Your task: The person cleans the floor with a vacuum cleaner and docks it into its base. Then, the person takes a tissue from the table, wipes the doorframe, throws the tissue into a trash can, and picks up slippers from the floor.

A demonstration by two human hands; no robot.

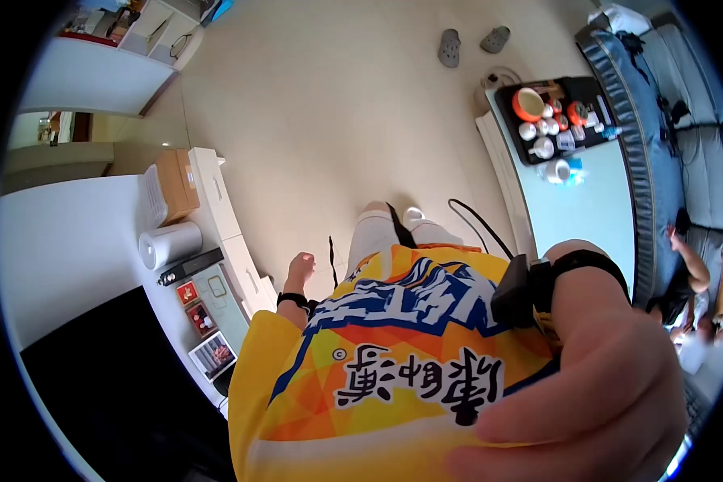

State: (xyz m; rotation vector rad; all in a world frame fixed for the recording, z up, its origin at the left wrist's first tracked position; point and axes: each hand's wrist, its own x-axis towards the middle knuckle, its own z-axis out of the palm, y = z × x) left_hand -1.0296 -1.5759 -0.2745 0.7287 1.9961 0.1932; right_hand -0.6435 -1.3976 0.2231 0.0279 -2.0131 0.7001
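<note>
My left hand hangs low at my left side beside the white cabinet, its fingers curled in with nothing visible in them. A black wristband circles that wrist. My right hand is raised close to the camera, large and partly cut off at the bottom. Its fingers are bent loosely and point left, apart from each other, in front of my yellow printed shirt; no object shows in them. A black strap with a dark box-shaped device sits on my right arm. A black cable loops beside it.
At right a pale table bears a black tray of cups and jars. Behind it, another person is on the blue sofa. Grey clogs lie ahead. At left are a white cabinet, cardboard box and television.
</note>
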